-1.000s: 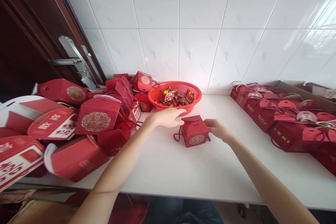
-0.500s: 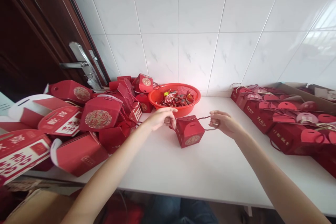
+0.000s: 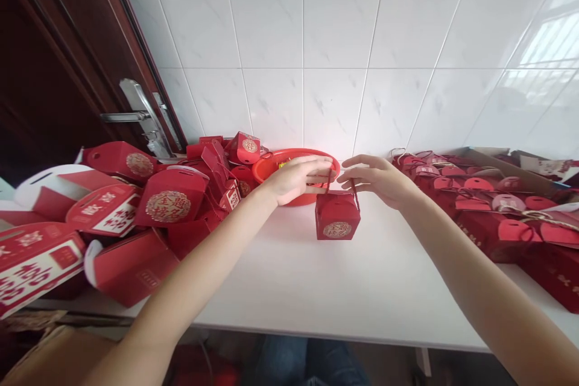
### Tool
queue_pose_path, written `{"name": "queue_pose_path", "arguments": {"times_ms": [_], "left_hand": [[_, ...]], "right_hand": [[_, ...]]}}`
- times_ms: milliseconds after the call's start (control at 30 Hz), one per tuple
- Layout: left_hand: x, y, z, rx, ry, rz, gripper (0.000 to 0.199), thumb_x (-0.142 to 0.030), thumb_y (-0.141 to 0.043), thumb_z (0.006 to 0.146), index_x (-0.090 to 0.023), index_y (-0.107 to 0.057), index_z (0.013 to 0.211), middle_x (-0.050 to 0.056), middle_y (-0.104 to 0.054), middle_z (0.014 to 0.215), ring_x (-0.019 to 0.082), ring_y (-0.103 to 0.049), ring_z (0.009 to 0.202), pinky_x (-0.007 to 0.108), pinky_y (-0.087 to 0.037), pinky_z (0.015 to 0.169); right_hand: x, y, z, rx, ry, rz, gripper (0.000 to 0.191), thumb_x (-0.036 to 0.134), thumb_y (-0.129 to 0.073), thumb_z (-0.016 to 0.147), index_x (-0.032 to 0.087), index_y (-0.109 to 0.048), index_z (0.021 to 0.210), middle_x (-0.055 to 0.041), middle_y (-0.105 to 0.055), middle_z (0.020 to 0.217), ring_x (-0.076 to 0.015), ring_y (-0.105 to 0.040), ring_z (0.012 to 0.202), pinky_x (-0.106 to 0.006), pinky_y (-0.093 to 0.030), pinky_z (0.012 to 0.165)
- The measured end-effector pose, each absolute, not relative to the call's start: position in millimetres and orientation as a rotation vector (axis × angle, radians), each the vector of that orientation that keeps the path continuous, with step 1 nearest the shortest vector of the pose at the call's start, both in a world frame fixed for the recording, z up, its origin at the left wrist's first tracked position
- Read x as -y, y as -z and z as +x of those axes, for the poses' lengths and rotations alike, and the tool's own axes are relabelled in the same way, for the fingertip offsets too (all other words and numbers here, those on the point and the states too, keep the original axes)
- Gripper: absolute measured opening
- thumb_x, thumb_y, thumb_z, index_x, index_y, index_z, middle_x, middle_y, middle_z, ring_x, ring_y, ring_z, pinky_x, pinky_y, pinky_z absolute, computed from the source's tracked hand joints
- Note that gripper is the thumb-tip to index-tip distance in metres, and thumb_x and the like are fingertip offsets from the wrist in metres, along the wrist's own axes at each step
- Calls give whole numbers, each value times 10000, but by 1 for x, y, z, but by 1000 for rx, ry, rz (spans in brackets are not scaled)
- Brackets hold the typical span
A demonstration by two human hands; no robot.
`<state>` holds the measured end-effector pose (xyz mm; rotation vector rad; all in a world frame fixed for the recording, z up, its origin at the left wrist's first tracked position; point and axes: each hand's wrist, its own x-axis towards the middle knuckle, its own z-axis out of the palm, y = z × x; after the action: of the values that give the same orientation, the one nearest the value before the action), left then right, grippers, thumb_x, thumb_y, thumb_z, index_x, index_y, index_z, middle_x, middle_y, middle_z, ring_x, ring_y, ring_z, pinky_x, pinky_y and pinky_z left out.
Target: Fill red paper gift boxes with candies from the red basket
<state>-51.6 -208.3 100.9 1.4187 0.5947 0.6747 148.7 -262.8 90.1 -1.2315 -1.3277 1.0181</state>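
A small red gift box (image 3: 338, 218) with a round gold emblem stands upright and closed in front of me. Twisted red cord handles (image 3: 355, 193) rise from its top on both sides. My left hand (image 3: 302, 178) has the left cord at its fingertips, and my right hand (image 3: 382, 180) pinches the right one. The fingertips of both hands are close together above the box. Whether its bottom touches the table is hard to tell. Behind my left hand, a red plastic basket (image 3: 262, 170) is partly hidden, with a few wrapped sweets showing.
Several red boxes, some open, lie piled on the left of the white table (image 3: 289, 295); one has a gold emblem (image 3: 168, 206). Rows of filled-looking red boxes (image 3: 486, 226) stand at the right. Behind are a tiled wall (image 3: 335, 105) and a door handle (image 3: 131, 116).
Both cord handles have been drawn upward and towards each other over the box. The box has turned to face me and sits slightly further right in view. My hands have come closer together.
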Motion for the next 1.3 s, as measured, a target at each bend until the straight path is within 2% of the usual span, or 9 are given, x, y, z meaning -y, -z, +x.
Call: {"name": "queue_pose_path", "arguments": {"times_ms": [233,433,533,667,867,933,1067,1133,1300], "left_hand": [[220,-100,-15,-558,-646,1634,329,-228,-641,876,-150,-630,1196,101,-709,1092,201,-686,992,372,-537,922],[208,-64,-2,-883,-855,2113,666,-214,-810,683,-185,-559,1300,120,-630,1258,263,-608,1138,411,-489,1002],[202,-38,7,-915,-716,2188,487,-322,-793,710,-194,-641,1154,107,-617,1285,300,-572,1206,424,-481,1015],[198,-11,21,-800,-687,2245,175,-312,-648,788,-198,-675,918,53,-685,1080,281,-591,1140,408,-491,971],[207,14,34,-773,-600,2268,107,-274,-574,804,-196,-628,854,50,-687,1002,265,-589,1090,402,-479,959],[210,20,34,-698,-570,2160,221,-336,-587,834,-201,-637,1002,61,-687,1105,265,-595,1118,414,-474,980],[207,35,23,-456,-503,1895,764,-456,-762,741,-261,-473,1421,129,-510,1481,290,-552,1283,438,-459,1039],[198,48,13,-465,-505,1811,868,-463,-804,690,-261,-452,1458,160,-514,1474,299,-596,1241,451,-487,1004],[174,83,-8,-660,-607,1909,363,-430,-774,668,-171,-725,918,79,-751,953,249,-703,930,405,-549,903]], "right_hand": [[269,-88,136,1200,-966,-1220,196,108,-718,749,163,-620,909,-42,-710,737,-174,-689,652,-321,-579,656],[276,-83,153,1005,-965,-1120,243,87,-727,703,169,-619,905,-36,-688,730,-178,-690,683,-304,-577,663],[281,-81,159,962,-990,-1098,240,71,-728,676,168,-629,872,-30,-680,708,-176,-693,688,-289,-585,661],[287,-72,162,930,-1039,-1065,251,79,-757,627,164,-634,829,-44,-683,693,-206,-708,714,-302,-603,657],[293,-50,169,870,-1070,-1153,269,115,-824,623,174,-622,790,-29,-664,665,-169,-666,631,-276,-577,624],[297,-47,174,879,-1052,-1159,277,123,-834,618,175,-626,794,-21,-658,670,-155,-653,611,-274,-572,627],[319,-54,193,910,-920,-1176,307,164,-840,591,169,-648,831,-20,-669,707,-139,-640,613,-267,-545,619],[337,-61,207,948,-818,-1198,336,205,-851,581,175,-660,855,-12,-671,718,-132,-626,615,-258,-519,602],[395,-79,248,998,-601,-1281,412,292,-882,580,211,-686,933,-4,-680,775,-142,-627,656,-280,-511,633]]}}
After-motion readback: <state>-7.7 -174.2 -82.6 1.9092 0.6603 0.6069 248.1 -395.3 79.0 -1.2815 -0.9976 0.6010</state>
